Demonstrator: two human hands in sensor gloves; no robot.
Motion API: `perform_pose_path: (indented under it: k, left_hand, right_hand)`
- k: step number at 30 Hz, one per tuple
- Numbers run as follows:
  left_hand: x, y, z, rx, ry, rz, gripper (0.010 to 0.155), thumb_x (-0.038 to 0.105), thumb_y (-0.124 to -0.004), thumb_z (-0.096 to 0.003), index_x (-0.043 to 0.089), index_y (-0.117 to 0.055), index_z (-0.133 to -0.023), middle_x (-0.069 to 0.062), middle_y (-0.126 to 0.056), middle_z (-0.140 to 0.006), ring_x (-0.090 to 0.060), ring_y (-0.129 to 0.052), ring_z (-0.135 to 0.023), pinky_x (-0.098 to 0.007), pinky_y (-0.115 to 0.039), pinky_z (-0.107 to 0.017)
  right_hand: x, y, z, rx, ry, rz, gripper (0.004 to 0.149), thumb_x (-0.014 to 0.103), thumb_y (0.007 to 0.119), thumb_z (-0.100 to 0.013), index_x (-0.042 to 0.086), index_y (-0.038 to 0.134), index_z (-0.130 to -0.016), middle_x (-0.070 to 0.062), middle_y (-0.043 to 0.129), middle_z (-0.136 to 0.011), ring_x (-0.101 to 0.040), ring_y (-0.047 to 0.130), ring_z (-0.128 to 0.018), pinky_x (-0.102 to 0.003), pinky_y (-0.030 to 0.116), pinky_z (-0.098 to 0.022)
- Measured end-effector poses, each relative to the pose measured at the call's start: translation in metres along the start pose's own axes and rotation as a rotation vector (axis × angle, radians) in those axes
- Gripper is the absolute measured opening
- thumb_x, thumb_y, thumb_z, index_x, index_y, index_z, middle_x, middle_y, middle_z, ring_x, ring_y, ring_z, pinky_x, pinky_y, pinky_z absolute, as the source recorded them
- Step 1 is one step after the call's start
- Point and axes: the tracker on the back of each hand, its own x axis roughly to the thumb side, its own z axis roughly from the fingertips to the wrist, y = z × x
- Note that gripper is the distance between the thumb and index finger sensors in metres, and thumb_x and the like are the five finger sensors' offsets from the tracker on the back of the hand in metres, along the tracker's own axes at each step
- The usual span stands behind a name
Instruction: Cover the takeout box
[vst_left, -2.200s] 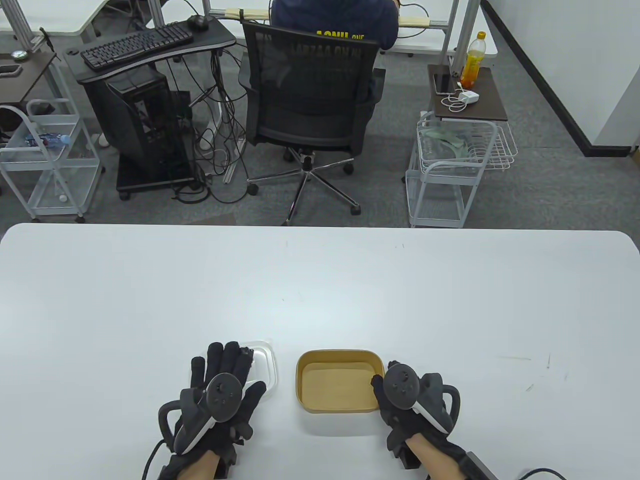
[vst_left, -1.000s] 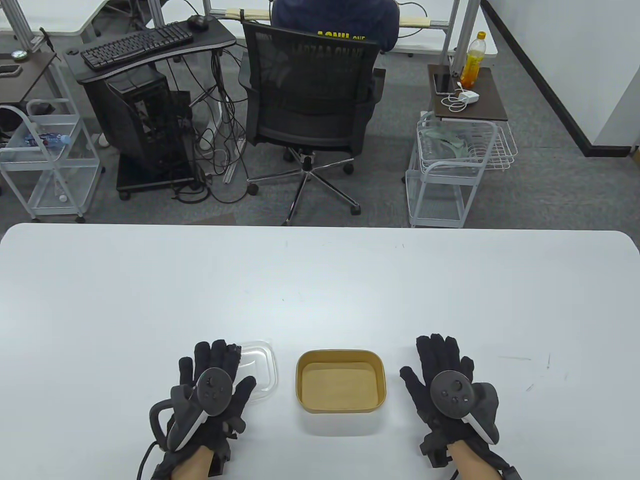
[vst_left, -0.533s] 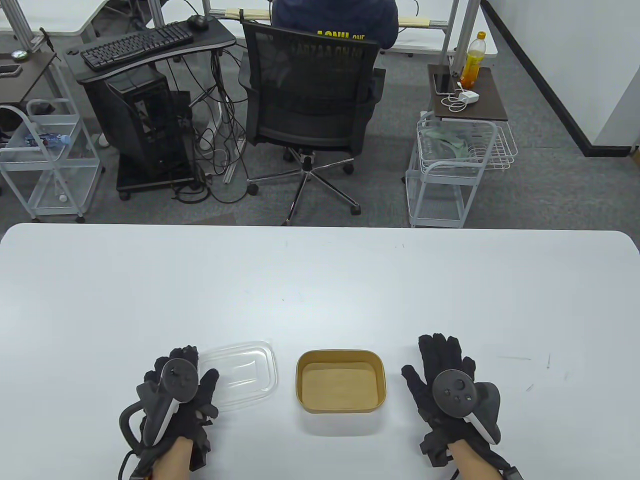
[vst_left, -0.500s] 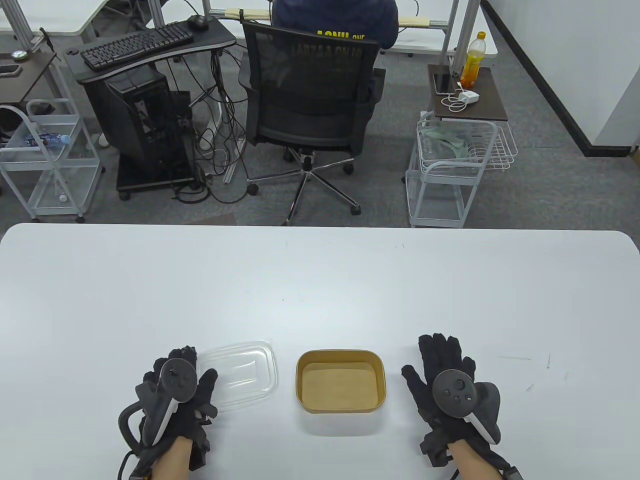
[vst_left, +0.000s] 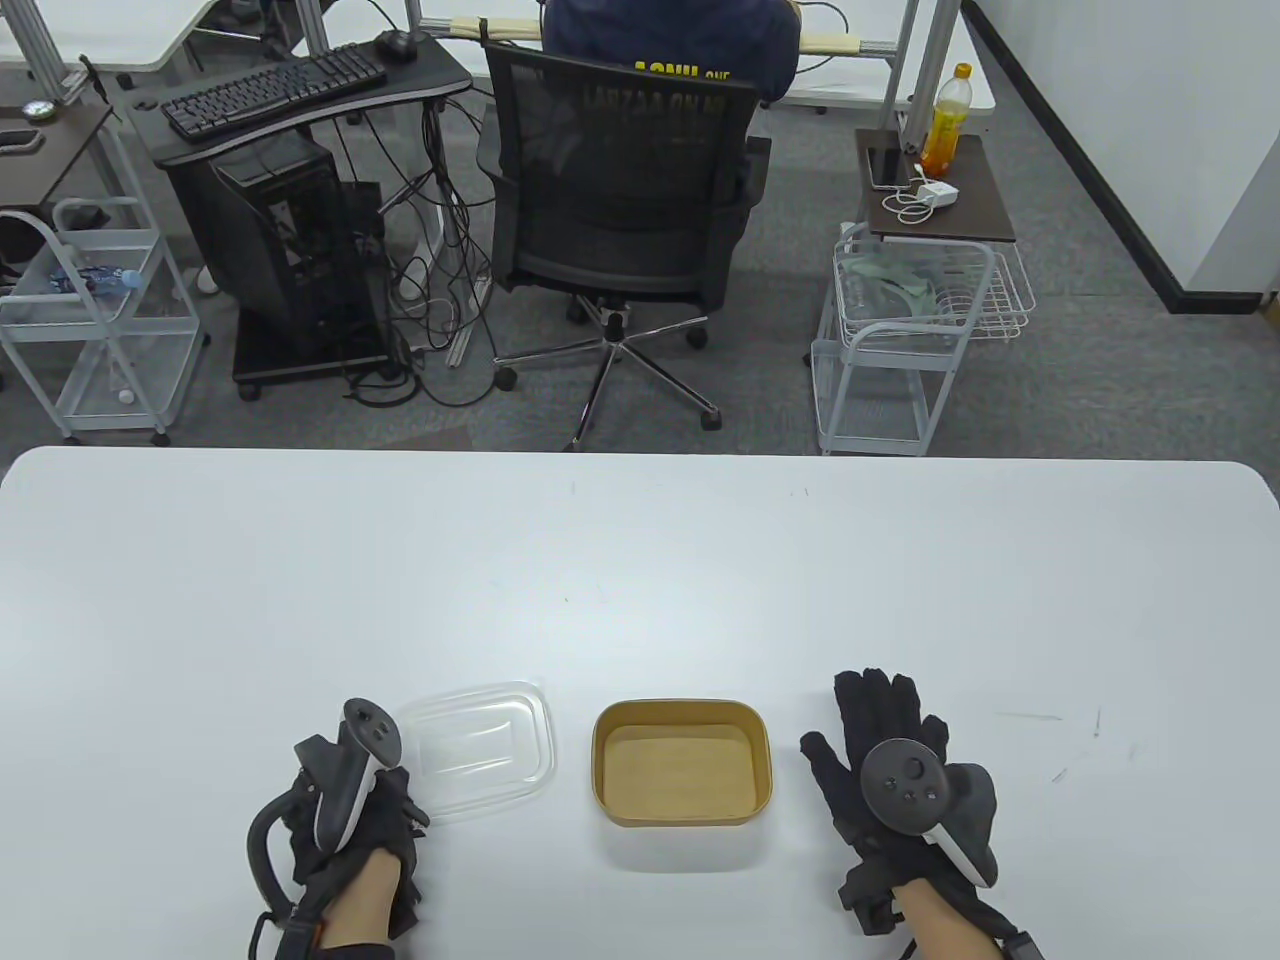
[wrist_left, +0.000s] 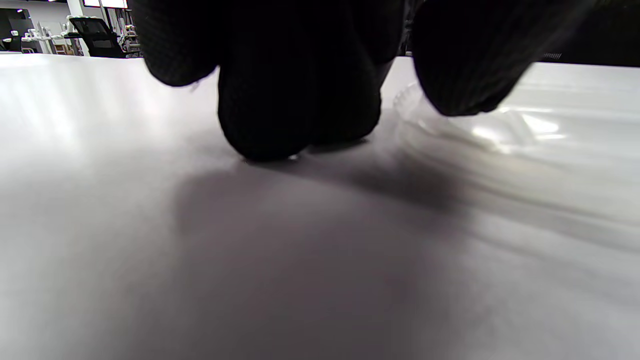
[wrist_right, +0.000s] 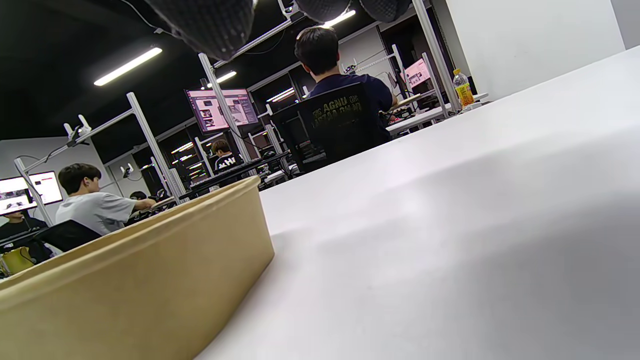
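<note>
An open brown paper takeout box (vst_left: 682, 762) stands near the table's front edge. A clear plastic lid (vst_left: 478, 748) lies flat on the table just left of it. My left hand (vst_left: 398, 792) is turned on its side at the lid's left edge. In the left wrist view its fingertips (wrist_left: 295, 115) touch the table beside the lid (wrist_left: 525, 130), and the thumb hangs just above the lid's rim. My right hand (vst_left: 880, 735) lies flat on the table right of the box, fingers spread, holding nothing. The right wrist view shows the box wall (wrist_right: 135, 280).
The white table (vst_left: 640, 580) stretches wide behind and beside the box. Beyond its far edge are an office chair (vst_left: 620, 190) with a seated person, a wire cart (vst_left: 900, 330) and a computer desk (vst_left: 290, 90).
My left hand slid left off the lid and turned onto its side, fingers curling down at the lid's left edge. My right hand let go of the box, moved right and now rests flat.
</note>
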Motion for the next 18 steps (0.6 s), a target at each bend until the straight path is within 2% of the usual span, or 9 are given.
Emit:
perform_pose_path:
  k: [7, 18]
  left_hand:
    - [0.0003, -0.0032, -0.0023, -0.035, 0.02, 0.034, 0.044, 0.049, -0.083, -0.0403, 0.025, -0.082, -0.077, 0.012, -0.1, -0.049, -0.012, -0.102, -0.039, -0.037, -0.08, -0.05]
    - [0.0014, -0.0025, -0.0027, -0.07, 0.022, 0.039, 0.043, 0.05, -0.08, -0.0406, 0.023, -0.081, -0.074, 0.011, -0.098, -0.049, -0.013, -0.101, -0.039, -0.039, -0.079, -0.052]
  right_hand:
    - [-0.0013, 0.0016, -0.0011, 0.011, 0.014, -0.002, 0.07, 0.045, 0.068, -0.061, 0.006, 0.047, -0.114, -0.031, 0.043, -0.118, -0.056, 0.036, -0.106, -0.08, 0.038, -0.065]
    - [-0.0012, 0.0032, -0.0016, 0.019, 0.028, 0.005, 0.07, 0.045, 0.068, -0.061, 0.006, 0.047, -0.114, -0.031, 0.043, -0.118, -0.056, 0.036, -0.106, -0.08, 0.037, -0.066]
